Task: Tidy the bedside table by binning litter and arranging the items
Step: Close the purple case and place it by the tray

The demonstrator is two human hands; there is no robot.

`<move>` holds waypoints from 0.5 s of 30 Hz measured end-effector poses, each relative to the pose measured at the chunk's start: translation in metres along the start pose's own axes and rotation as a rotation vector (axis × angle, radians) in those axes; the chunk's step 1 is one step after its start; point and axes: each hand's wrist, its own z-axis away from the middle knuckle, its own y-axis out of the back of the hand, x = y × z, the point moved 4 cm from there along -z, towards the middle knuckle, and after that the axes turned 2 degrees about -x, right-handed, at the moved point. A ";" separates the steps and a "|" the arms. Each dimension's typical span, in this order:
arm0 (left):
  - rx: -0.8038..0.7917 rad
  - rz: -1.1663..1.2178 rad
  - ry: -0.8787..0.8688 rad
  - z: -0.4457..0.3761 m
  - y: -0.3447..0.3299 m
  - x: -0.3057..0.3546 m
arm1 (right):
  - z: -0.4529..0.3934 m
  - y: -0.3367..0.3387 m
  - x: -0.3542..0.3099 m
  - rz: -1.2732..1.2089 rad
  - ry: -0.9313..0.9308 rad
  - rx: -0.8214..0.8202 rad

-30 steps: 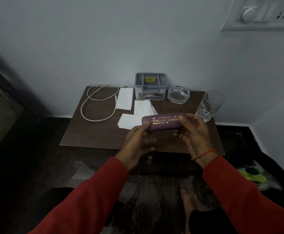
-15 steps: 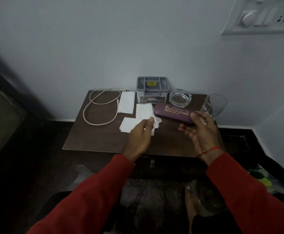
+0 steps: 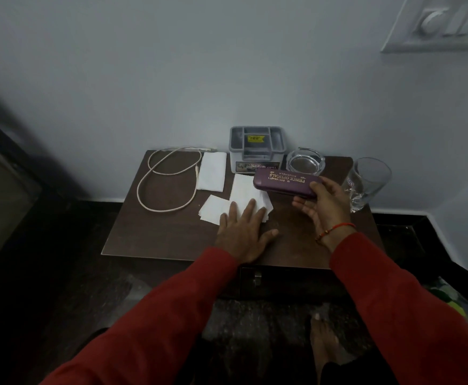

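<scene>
The right hand grips a purple spectacle case — held above the bedside table near its back right corner; the left hand lies flat, fingers spread, on white paper slips mid-table; a looped cable sits toward the back left corner.

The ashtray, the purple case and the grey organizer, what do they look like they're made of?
Ashtray: clear glass, thick and glossy; the tabletop shows through it.
Purple case: probably a hard shell with a matte, leather-like skin; gold lettering is printed on it, and it keeps its shape in the right hand.
Grey organizer: likely moulded plastic, matte, with thin uniform dividers.
</scene>
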 end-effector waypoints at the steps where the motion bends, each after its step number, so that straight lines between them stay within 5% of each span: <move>1: -0.019 0.002 -0.016 0.003 0.001 0.003 | -0.002 -0.002 0.001 -0.007 0.002 0.017; 15: -0.167 -0.092 -0.148 0.039 -0.011 0.028 | -0.021 -0.046 0.029 0.029 0.004 -0.025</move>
